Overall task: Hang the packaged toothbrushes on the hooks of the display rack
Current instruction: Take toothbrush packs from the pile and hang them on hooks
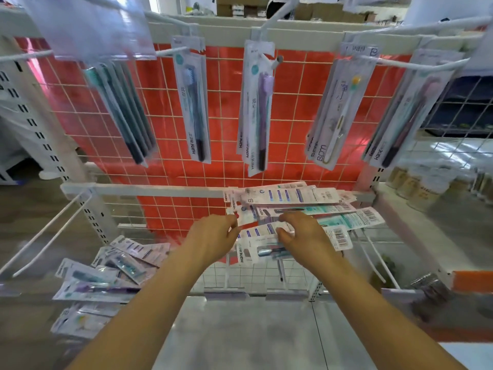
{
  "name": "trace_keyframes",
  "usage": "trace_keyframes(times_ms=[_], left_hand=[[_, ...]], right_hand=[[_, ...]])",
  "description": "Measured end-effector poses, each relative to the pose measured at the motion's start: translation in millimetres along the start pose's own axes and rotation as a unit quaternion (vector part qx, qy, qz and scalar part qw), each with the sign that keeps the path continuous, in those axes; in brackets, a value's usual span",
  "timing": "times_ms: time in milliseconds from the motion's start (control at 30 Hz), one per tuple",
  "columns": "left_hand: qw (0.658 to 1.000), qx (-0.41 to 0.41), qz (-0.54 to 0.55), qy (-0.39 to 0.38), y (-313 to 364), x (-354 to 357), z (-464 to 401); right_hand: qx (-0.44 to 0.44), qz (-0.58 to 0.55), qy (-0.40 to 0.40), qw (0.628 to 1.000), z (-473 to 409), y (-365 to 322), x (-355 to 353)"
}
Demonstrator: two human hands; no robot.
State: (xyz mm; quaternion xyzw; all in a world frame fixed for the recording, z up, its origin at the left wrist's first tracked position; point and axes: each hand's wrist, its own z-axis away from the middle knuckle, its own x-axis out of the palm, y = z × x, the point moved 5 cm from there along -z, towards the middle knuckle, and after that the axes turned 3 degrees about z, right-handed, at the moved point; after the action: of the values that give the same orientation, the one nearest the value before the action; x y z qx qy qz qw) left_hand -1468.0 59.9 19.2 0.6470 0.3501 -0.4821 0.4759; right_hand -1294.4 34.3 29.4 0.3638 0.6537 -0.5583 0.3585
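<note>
Red backing behind a white wire grid (186, 108) fills most of the wall, so it looks like a shop aisle mid-restock. Top row is well underway: five hooks across 10 to 2 o'clock already carry hanging toothbrush packs (196, 108). Plenty left though. At 12 o'clock from the hands, a fanned stack of packs (301, 204) lies sideways across the lower rail, and a loose heap of packs (112, 273) sits at 8 o'clock. The long lower hook (50, 236) at 9 o'clock is bare.

Left hand (210, 240) pinches the header end of a pack; right hand (306, 239) has fingers curled over the same bunch, gripping it.

Readable stuff: "Hane" on several cards, something like "bpm" on the yellow-headed one (338, 108). Barcodes (340, 236) are too blurry to read.
</note>
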Motion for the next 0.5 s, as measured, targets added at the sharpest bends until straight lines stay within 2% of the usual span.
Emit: trace_keyframes(times_ms=[100,300,433,500], left_hand=[[1.0,0.005,-0.007,0.005,0.9,0.9,10.1],[1.0,-0.028,0.008,0.001,-16.2,6.0,24.4],[0.998,-0.054,0.01,-0.001,-25.7,9.2,29.4],[0.998,-0.057,0.013,-0.003,-26.9,10.5,32.0]], right_hand=[[-0.017,0.028,-0.024,0.999,1.9,3.2,9.8],[-0.135,0.136,-0.116,0.975,-0.6,1.1,26.9],[-0.148,0.208,-0.22,0.942,-9.9,0.0,47.1],[-0.14,0.253,-0.24,0.927,-12.3,3.9,57.8]])
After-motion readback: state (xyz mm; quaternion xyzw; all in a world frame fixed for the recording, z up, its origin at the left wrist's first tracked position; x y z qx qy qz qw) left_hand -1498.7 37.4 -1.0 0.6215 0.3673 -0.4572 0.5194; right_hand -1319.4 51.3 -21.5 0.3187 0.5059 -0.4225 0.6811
